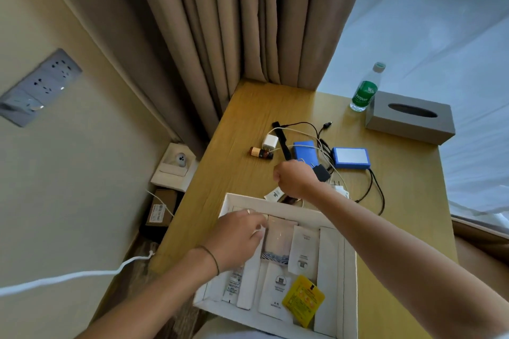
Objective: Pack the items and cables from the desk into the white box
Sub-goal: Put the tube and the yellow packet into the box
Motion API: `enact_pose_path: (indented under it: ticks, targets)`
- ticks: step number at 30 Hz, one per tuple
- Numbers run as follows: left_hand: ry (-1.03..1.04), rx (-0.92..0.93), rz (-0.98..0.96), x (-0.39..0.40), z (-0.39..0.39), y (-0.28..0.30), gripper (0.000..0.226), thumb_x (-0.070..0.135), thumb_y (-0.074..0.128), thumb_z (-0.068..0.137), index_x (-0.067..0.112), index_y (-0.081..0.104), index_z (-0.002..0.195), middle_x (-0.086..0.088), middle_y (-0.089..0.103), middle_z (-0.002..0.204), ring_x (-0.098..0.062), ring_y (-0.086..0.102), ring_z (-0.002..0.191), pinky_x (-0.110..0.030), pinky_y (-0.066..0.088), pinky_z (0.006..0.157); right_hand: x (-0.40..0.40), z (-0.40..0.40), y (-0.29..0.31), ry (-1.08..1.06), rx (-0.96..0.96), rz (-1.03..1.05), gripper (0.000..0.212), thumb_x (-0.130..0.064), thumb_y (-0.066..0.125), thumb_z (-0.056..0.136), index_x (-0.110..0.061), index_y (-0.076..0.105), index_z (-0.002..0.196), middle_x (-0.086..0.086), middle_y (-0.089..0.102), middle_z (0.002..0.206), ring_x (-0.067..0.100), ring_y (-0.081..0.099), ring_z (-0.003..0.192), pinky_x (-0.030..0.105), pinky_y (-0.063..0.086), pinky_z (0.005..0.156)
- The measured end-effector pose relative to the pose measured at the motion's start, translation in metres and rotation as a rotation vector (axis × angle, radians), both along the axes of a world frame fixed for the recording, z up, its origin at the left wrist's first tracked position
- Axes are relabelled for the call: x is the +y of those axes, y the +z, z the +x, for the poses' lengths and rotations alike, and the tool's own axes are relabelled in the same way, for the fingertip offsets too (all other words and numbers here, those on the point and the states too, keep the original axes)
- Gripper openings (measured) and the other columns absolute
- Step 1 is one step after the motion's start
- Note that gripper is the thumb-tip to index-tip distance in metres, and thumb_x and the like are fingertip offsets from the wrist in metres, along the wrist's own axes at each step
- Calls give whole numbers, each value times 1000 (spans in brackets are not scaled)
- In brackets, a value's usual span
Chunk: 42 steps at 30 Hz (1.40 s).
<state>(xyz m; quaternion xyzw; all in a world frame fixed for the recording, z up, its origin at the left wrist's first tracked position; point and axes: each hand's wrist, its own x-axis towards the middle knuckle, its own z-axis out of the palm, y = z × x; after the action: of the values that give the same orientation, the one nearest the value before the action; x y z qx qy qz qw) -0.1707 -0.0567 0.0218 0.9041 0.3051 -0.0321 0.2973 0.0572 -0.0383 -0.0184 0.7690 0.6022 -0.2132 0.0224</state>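
White cardboard box [286, 208] sits at the desk's near edge as our left hand [237, 237] pinches a sachet inside and our right hand [296, 177] fists the tangled cables [325, 146] beyond it, which we judge must next lift clear.

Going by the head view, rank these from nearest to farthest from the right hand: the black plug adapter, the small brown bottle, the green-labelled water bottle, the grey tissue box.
From the right hand:
1. Black plug adapter, right beside the hand.
2. Small brown bottle, lying on its side, left of and beyond the hand.
3. Green-labelled water bottle, upright at the far right of the desk.
4. Grey tissue box, far right corner.
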Motion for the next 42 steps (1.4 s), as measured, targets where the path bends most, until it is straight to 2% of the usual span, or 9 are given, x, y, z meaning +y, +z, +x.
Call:
enact_pose_path:
  ticks: [7, 10, 15, 18, 22, 24, 30, 35, 42]
  targets:
    - [203, -219, -20, 34, 17, 34, 18, 22, 54, 96, 27, 70, 103, 15, 64, 95, 3, 58, 87, -18, 52, 75, 17, 2, -31, 381, -281, -179, 19, -11, 62, 92, -14, 64, 110, 4, 64, 96, 20, 59, 82, 30, 50, 68]
    - [321, -255, -22, 48, 16, 32, 19, 19, 55, 95, 28, 72, 99, 16, 67, 94, 2, 61, 86, -15, 53, 74, 22, 4, -41, 482, -341, -197, 24, -19, 67, 92, -15, 64, 115, 4, 65, 99, 20, 61, 90, 32, 54, 76]
    - [433, -228, -34, 70, 18, 21, 19, 18, 57, 95, 29, 72, 96, 17, 69, 93, 1, 63, 85, -20, 56, 74, 27, 8, -50, 534, -335, -100, 33, -25, 65, 95, -15, 59, 126, 7, 65, 112, 24, 59, 104, 33, 48, 72]
    - [432, -176, -18, 88, 26, 12, 17, 19, 57, 95, 28, 71, 98, 16, 69, 92, 0, 63, 84, -26, 58, 75, 29, 12, -44, 321, -190, -12, 26, -20, 62, 93, -16, 60, 118, 6, 66, 105, 25, 60, 102, 33, 44, 66]
    - [402, -90, 0, 117, 43, -13, 18, 17, 56, 95, 26, 70, 100, 10, 68, 98, -6, 63, 88, -33, 58, 80, 25, 19, -24, -242, 282, 70, 23, -30, 69, 84, -21, 65, 104, -1, 68, 91, 19, 66, 80, 28, 44, 56]
    - [378, -42, 9, 130, 55, -27, 20, 15, 54, 94, 27, 70, 101, 8, 67, 103, -9, 63, 91, -32, 57, 80, 20, 22, -16, -409, 417, 120, 21, -34, 72, 84, -23, 66, 101, -3, 70, 88, 12, 65, 70, 28, 48, 54]
    - [246, 45, 108, 157, 93, -67, 27, 15, 54, 93, 30, 64, 113, 7, 57, 115, -12, 56, 98, -28, 49, 77, 0, 24, -2, -598, 541, 196, 9, -36, 71, 87, -27, 69, 88, -6, 71, 78, 13, 68, 68, 39, 60, 65]
    - [191, 73, 162, 183, 121, -84, 33, 11, 55, 91, 29, 61, 117, 5, 56, 126, -18, 53, 113, -37, 52, 85, -6, 17, -3, -702, 664, 210, 19, -37, 73, 87, -23, 71, 99, -5, 70, 90, 13, 67, 74, 32, 57, 60]
    - [138, 146, 176, 191, 139, -113, 32, 24, 69, 89, 27, 61, 120, 6, 59, 121, -17, 54, 113, -34, 49, 82, -5, 8, 0, -726, 723, 227, 21, -34, 73, 87, -20, 73, 102, -5, 72, 85, 12, 67, 69, 34, 58, 62]
